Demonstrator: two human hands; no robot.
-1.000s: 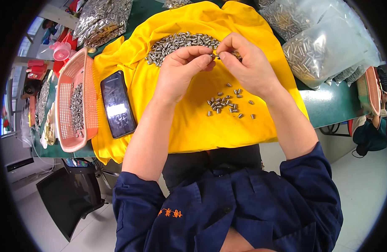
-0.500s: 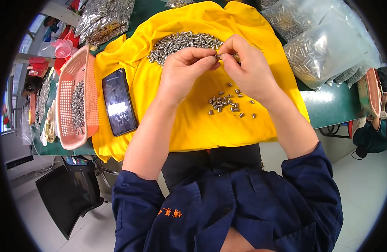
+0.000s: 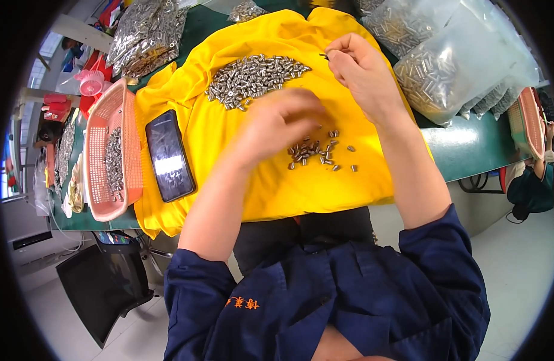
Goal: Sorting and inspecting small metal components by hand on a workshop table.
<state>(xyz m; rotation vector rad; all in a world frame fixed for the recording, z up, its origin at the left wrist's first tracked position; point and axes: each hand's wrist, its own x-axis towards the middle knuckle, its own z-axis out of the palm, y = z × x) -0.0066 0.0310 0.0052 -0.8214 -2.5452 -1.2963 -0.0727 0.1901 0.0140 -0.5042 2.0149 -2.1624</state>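
My left hand [image 3: 281,120] is smeared by motion over the yellow cloth [image 3: 313,195], just above a small scatter of short metal cylinders [image 3: 307,151]; whether its fingers hold anything is not visible. Farther off to the right, my right hand [image 3: 362,75] pinches a small, thin dark piece [image 3: 324,56] between thumb and fingers, its tip poking out to the left. A larger heap of the same shiny cylinders [image 3: 250,77] lies on the cloth, beyond my left hand.
A phone [image 3: 170,155] lies at the cloth's left side, beside a pink basket [image 3: 134,150] with metal parts in it. Clear bags of metal parts [image 3: 430,78] stand at the right; another bagged pile [image 3: 147,36] is at the far left. A person [image 3: 532,180] sits at the right edge.
My hands, together over the big heap before, have parted. The left has dropped nearer to me toward the small scatter; the right has moved up and away with the dark piece.
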